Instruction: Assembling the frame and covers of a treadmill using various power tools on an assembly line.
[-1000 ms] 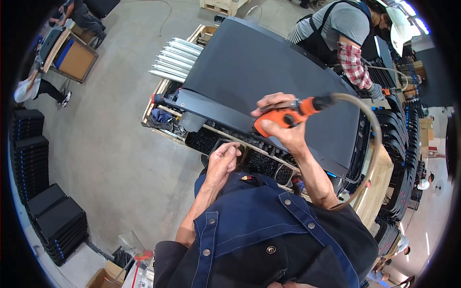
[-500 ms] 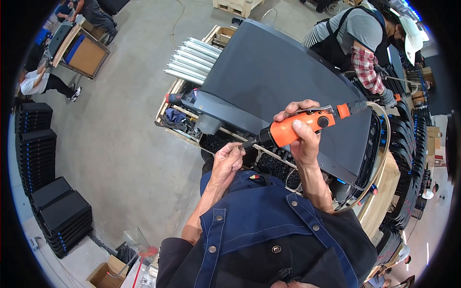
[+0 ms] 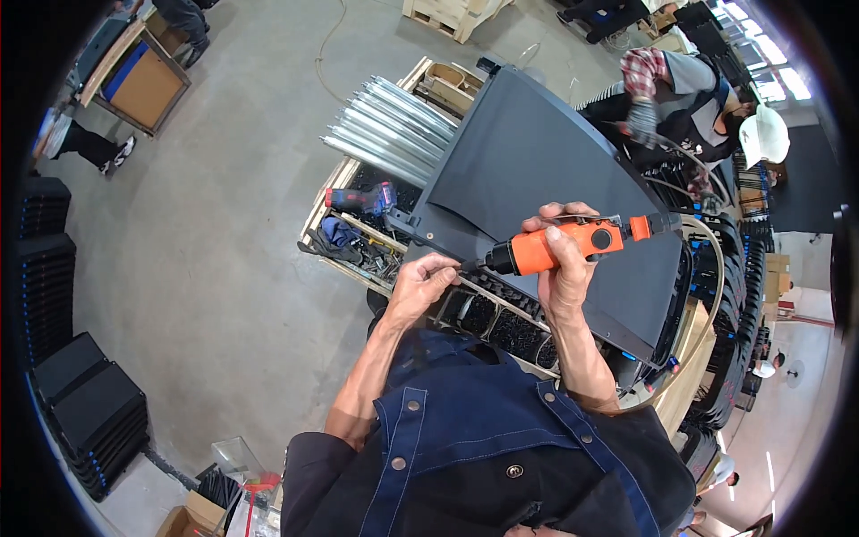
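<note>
To the left of the panel (image 3: 546, 152) lie the tubes (image 3: 389, 125), with the cordless drill (image 3: 385, 195) on their near side and loose small parts (image 3: 516, 333) along the panel's near side. The power tool (image 3: 537, 251), in the right hand (image 3: 567, 277), is right of the left hand (image 3: 424, 286). Stacked panels (image 3: 94, 398) stand near left, a co-worker (image 3: 693, 107) far right

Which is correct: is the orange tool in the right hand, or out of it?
In it. The right hand has its thumb and fingers around the orange tool, whose black end points toward the left hand.
</note>
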Action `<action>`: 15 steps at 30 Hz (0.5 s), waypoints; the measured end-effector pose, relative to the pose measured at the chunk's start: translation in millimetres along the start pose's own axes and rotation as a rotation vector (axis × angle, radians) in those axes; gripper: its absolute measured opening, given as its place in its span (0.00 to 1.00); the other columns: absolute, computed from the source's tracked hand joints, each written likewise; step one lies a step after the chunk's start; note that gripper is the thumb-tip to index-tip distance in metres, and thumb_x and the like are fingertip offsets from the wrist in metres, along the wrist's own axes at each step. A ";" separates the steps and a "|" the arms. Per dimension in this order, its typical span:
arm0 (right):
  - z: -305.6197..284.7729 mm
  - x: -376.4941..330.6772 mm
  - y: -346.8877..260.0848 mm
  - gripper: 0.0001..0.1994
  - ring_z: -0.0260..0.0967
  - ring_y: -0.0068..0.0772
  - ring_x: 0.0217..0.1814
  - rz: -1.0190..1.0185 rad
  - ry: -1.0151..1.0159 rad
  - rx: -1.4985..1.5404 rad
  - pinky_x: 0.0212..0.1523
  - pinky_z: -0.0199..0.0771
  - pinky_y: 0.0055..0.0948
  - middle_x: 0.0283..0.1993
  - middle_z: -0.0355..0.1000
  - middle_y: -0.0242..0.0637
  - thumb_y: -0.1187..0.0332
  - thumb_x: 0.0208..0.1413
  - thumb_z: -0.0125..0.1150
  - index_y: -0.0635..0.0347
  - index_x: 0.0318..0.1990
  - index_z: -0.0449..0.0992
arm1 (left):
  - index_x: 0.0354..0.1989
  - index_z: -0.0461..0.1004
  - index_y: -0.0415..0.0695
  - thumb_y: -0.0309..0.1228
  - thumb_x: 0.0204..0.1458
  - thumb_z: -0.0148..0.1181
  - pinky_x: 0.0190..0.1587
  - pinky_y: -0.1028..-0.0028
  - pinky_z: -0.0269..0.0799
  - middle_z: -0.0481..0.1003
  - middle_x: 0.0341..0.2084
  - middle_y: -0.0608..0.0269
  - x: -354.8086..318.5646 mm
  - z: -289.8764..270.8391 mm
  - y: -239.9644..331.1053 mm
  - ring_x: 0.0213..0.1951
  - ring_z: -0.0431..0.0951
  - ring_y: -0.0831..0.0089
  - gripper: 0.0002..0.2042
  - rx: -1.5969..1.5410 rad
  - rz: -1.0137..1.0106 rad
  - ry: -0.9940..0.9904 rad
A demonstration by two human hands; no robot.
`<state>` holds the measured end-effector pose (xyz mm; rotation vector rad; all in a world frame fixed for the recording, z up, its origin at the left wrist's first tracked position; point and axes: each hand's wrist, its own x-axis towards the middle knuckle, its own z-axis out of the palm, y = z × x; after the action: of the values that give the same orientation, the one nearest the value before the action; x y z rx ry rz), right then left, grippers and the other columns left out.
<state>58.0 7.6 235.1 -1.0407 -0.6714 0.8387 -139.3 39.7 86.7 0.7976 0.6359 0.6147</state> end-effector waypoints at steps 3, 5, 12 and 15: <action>18.9 7.2 6.6 0.21 0.79 0.45 0.45 -0.011 0.001 -0.030 0.50 0.81 0.47 0.47 0.75 0.45 0.77 0.53 0.66 0.58 0.53 0.67 | 0.48 0.78 0.40 0.35 0.63 0.63 0.24 0.84 0.57 0.78 0.32 0.65 12.1 -7.8 -5.4 0.22 0.64 0.87 0.12 -0.398 -0.108 -0.058; 30.1 13.3 14.0 0.21 0.79 0.45 0.46 -0.070 -0.166 -0.050 0.51 0.81 0.49 0.47 0.75 0.47 0.77 0.52 0.67 0.58 0.53 0.66 | 0.48 0.78 0.43 0.37 0.63 0.63 0.21 0.85 0.52 0.77 0.30 0.67 19.3 -8.0 -12.5 0.19 0.60 0.88 0.12 -0.660 -0.141 -0.084; 62.2 26.7 43.4 0.22 0.78 0.42 0.49 -0.180 -0.409 -0.190 0.53 0.83 0.46 0.48 0.74 0.50 0.84 0.51 0.67 0.62 0.52 0.65 | 0.50 0.71 0.50 0.47 0.69 0.49 0.16 0.81 0.43 0.60 0.20 0.76 41.1 -0.5 -18.6 0.16 0.53 0.86 0.14 -1.244 -0.374 -0.009; 66.2 35.2 61.3 0.21 0.76 0.41 0.48 -0.154 -0.540 -0.298 0.51 0.84 0.45 0.46 0.73 0.48 0.81 0.51 0.70 0.61 0.49 0.67 | 0.47 0.72 0.48 0.49 0.69 0.47 0.16 0.81 0.42 0.59 0.18 0.76 41.9 -0.3 -21.0 0.15 0.52 0.86 0.17 -1.242 -0.392 -0.034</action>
<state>6.3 84.0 205.5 -1.0126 -1.3499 0.9078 -106.8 57.8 58.2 -0.4700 0.2580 0.5040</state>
